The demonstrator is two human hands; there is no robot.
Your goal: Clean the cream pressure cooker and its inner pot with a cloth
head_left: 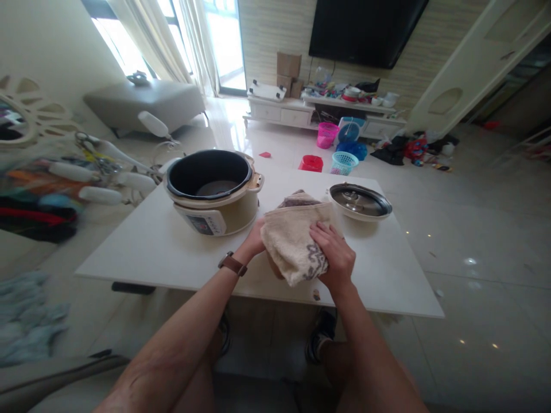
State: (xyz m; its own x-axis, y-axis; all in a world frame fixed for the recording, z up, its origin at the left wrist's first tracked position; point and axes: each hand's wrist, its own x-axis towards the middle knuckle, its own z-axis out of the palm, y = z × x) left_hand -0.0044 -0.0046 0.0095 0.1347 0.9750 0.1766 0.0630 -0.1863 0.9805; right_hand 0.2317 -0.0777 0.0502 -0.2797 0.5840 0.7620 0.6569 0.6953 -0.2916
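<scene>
A folded beige cloth (pixel 286 241) with dark grey patterning was bunched up over the near middle of the worktop (pixel 138 255), between a cooker and its lid. The right hand (pixel 338 258) had its grip closed on the cloth's right side, the fingers laid across the front. The left hand (pixel 257 236) reached in at the other side, its fingers hidden by the fabric (so how far that grip was closed, I could not tell). A brown-strapped watch (pixel 233 264) circled the left wrist.

To the left of the cloth, near the left hand, the cooker (pixel 241 213) stood upright and open-topped, its dark inner pot (pixel 210 172) showing and a label panel (pixel 201 222) on its near face. To the right and a little farther back, the round lid (pixel 360 203) lay with its metallic underside facing up. A small brownish object (pixel 317 295) sat at the near edge of the worktop, just below the cloth.

Beyond the far edge, a red container (pixel 311 163) and a pale blue basket (pixel 344 163) stood on the floor, with a pink basket (pixel 328 136) behind them. A low white cabinet (pixel 293 116) ran along the wall, loaded with boxes and clutter, beneath a large black television (pixel 365 28). Farther left, a grey padded bench (pixel 144 106) stood near the curtains (pixel 198 46).
</scene>
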